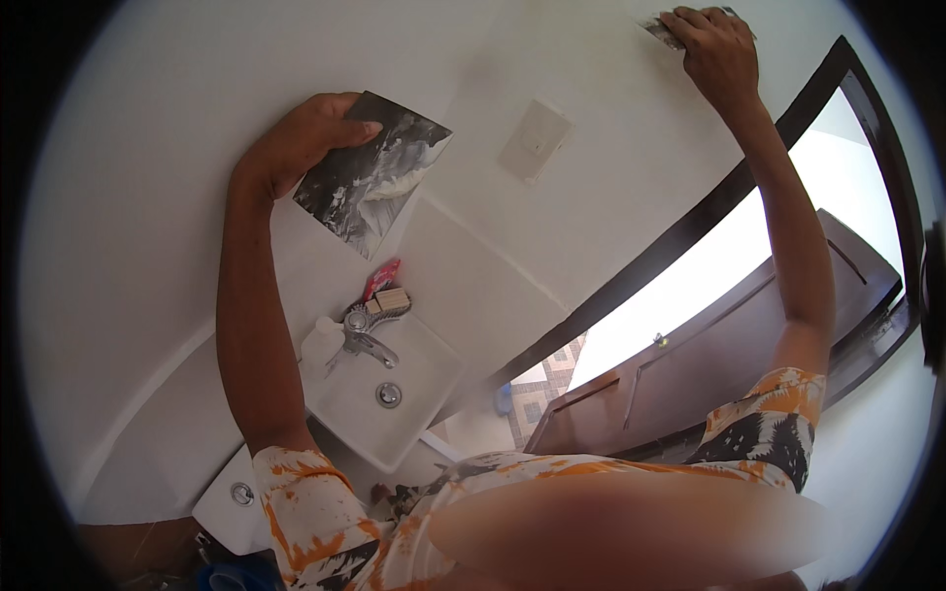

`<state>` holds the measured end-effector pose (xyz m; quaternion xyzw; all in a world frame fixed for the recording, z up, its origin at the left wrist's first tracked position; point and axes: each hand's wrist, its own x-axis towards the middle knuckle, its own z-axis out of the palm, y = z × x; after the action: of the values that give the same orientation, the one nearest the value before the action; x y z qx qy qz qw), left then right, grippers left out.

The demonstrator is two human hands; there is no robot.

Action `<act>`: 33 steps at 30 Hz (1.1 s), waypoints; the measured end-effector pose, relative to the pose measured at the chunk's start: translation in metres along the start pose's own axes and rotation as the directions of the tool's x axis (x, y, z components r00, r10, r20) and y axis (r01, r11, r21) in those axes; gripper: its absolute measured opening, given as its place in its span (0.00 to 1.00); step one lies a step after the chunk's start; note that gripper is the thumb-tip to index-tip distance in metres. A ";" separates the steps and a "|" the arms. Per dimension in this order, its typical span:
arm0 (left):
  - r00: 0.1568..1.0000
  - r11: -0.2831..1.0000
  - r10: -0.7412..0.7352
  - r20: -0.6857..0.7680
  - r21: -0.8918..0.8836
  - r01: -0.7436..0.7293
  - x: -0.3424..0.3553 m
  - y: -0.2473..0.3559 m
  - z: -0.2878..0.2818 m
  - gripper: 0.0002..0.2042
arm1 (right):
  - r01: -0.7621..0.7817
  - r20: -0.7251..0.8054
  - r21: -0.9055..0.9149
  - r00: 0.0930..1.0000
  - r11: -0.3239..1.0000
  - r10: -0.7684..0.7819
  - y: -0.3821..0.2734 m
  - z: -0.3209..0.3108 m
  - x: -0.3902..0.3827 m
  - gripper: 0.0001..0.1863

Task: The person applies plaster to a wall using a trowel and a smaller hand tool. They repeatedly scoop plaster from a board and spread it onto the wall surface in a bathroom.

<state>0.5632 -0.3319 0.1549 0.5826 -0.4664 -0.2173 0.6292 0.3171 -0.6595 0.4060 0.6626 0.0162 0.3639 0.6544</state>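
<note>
Gripped in my left hand (301, 148), thumb over its face, is a square dark plate (370, 182) smeared with white paste, held against or just off the white wall. High at the right, my right hand (714, 54) has its fingers closed over a thin, smeared flat blade (660, 30) at the white wall (591, 59); whether the blade touches the wall is hard to tell. A pale rectangular switch plate (535, 140) is on the wall between my hands.
Below are a white basin (419, 384) with a chrome tap (370, 345), a red packet (382, 279), a small pale block (391, 300), a white bottle (322, 345) and a toilet cistern (227, 492). At right, a brown door (650, 384) stands in a dark-framed doorway (838, 64).
</note>
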 end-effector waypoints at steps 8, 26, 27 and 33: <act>0.999 0.999 0.041 -0.001 -0.013 -0.041 -0.006 0.000 0.001 0.20 | 0.257 -0.085 0.078 0.964 0.963 -0.251 0.001 0.021 0.001 0.19; 0.998 0.997 0.058 0.004 0.042 -0.058 -0.007 0.004 -0.001 0.22 | 0.157 -0.071 0.269 0.987 0.950 -0.142 -0.087 -0.015 -0.066 0.21; 0.999 0.999 0.044 -0.007 0.020 -0.044 -0.005 0.002 0.000 0.22 | 0.142 0.040 0.317 0.986 0.938 -0.163 -0.090 -0.023 -0.079 0.21; 1.000 0.999 0.016 -0.021 0.040 -0.015 0.001 -0.002 0.001 0.22 | 0.007 -0.005 0.017 1.000 1.000 -0.007 -0.023 -0.016 -0.022 0.22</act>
<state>0.5635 -0.3341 0.1532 0.5936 -0.4682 -0.1969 0.6242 0.3032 -0.6534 0.3738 0.6672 0.0234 0.3632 0.6500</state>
